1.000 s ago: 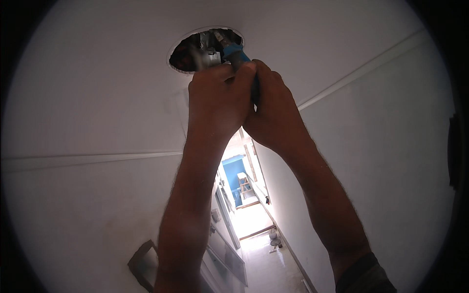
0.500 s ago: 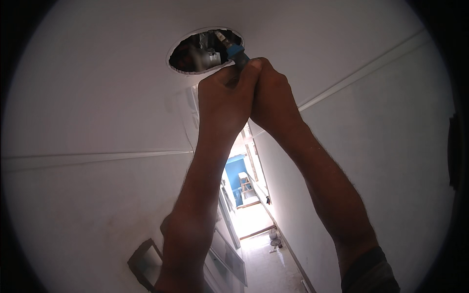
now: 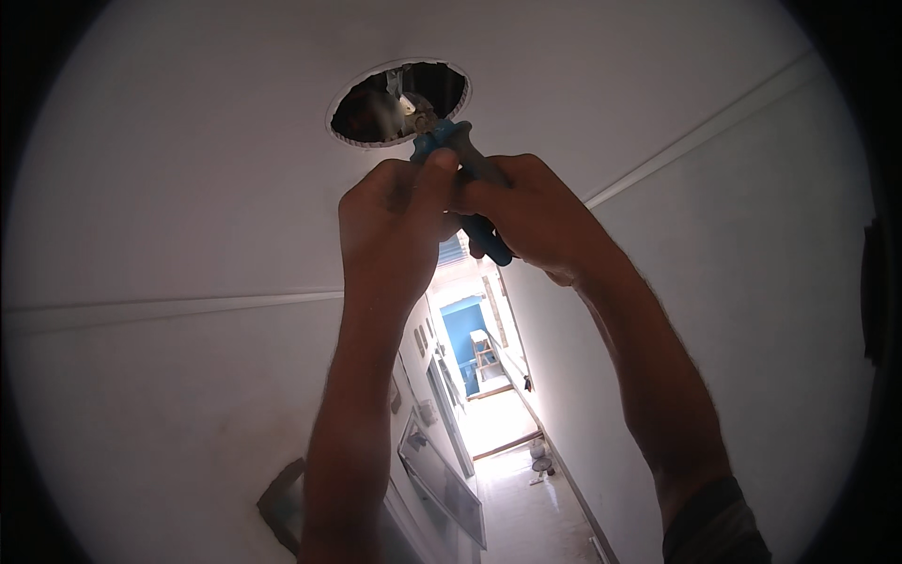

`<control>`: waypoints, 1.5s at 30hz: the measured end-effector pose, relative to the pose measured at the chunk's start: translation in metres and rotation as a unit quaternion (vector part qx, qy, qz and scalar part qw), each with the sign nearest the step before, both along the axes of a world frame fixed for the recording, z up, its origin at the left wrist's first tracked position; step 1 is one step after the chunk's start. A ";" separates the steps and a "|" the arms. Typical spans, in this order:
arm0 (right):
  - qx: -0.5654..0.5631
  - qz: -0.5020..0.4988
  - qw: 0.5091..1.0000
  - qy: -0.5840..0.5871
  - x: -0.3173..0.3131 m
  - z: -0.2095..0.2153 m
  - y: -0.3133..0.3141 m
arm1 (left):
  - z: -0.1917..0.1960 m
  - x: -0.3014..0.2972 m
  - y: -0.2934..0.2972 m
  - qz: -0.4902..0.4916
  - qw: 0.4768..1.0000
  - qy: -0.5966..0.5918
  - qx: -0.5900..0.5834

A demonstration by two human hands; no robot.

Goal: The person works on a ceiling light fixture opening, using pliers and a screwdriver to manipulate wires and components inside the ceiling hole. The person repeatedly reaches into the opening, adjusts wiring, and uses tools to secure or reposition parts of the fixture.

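Observation:
Overhead, a round hole point(image 3: 449, 83) is cut in the white ceiling, with dark space and metal parts showing inside. Pliers point(image 3: 481, 169) with blue and dark grey handles point up at the near rim of the hole. Wrapped round their handles is my right hand point(image 3: 531, 207), and one handle end sticks out below its fingers. My left hand point(image 3: 395, 211) is closed right beside it, its thumb against the blue part just under the jaws. Whatever the left fingers pinch is hidden. The jaws point(image 3: 425, 122) look blurred, and I cannot tell what lies between them.
Below runs a narrow corridor between a white wall point(image 3: 723, 273) on the right and framed panels point(image 3: 442, 479) on the left. A stepladder point(image 3: 483, 350) stands at the bright far end by a blue wall point(image 3: 460, 324). Small items point(image 3: 540, 462) sit on the floor.
Both hands have come down a little from the hole and the left has shifted left. The pliers have turned, so both handles now show; the left thumb now lies near their jaws.

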State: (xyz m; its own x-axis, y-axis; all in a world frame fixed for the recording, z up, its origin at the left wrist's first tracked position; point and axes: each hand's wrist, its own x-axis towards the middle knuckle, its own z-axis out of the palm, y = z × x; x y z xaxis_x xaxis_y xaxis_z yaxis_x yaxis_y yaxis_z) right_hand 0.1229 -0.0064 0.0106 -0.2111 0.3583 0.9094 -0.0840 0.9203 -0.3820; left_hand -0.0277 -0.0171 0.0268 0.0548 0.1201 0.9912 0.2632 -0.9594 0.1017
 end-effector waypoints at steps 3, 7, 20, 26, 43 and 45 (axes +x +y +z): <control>-0.061 0.075 0.995 -0.027 0.000 -0.007 -0.010 | -0.009 -0.014 0.004 -0.001 1.000 -0.004 -0.001; -0.048 0.185 0.982 0.000 -0.016 -0.006 0.004 | -0.006 -0.021 0.007 0.031 0.999 -0.022 0.033; -0.066 0.256 0.959 0.101 -0.043 -0.011 0.003 | -0.010 -0.018 -0.016 -0.015 0.994 -0.019 -0.111; 0.033 0.251 0.961 0.108 -0.035 -0.019 0.030 | -0.031 0.016 -0.009 0.069 0.994 0.072 0.039; -0.035 0.187 0.963 0.192 -0.030 -0.004 0.018 | -0.007 0.025 -0.004 0.095 0.992 0.079 0.016; -0.020 0.219 0.956 0.196 -0.032 0.000 0.025 | -0.004 0.027 0.002 0.080 0.994 0.072 0.023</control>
State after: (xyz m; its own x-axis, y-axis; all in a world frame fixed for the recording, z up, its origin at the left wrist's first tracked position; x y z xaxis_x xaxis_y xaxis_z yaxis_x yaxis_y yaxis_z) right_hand 0.0912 0.0190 0.0105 0.0051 0.3494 0.9370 -0.6011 0.7499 -0.2763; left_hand -0.0003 -0.0150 0.0228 0.1810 0.0929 0.9791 0.4219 -0.9066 0.0081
